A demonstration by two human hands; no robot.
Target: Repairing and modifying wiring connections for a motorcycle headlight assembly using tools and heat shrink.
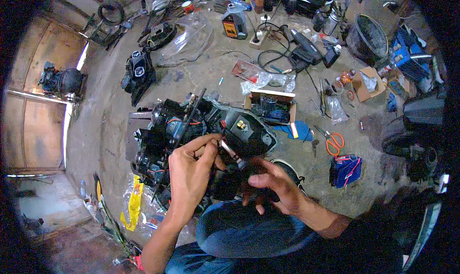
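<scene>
My left hand (pixel 191 171) is closed in a pinch, thumb against fingers, at the upper end of a slim shiny metal piece (pixel 232 154). That piece slants down toward my right hand (pixel 280 185), whose thumb and fingers are apart and slightly curled beside its lower end. What kind of part it is, I cannot make out. Beneath both hands lies a dark mechanical assembly (pixel 178 125) with wires and black plastic parts. Its right portion is a black panel (pixel 249 132) with a pale edge and a yellow sticker. My left hand covers some of the assembly.
Right of the assembly lie orange-handled scissors (pixel 334 142), a blue cloth (pixel 301 131) and a blue pouch (pixel 347 169). An open cardboard box (pixel 282 94) sits beyond. Farther off are a heat gun (pixel 306 48) with its cord, a grey bottle (pixel 234 22) and a bucket (pixel 366 36).
</scene>
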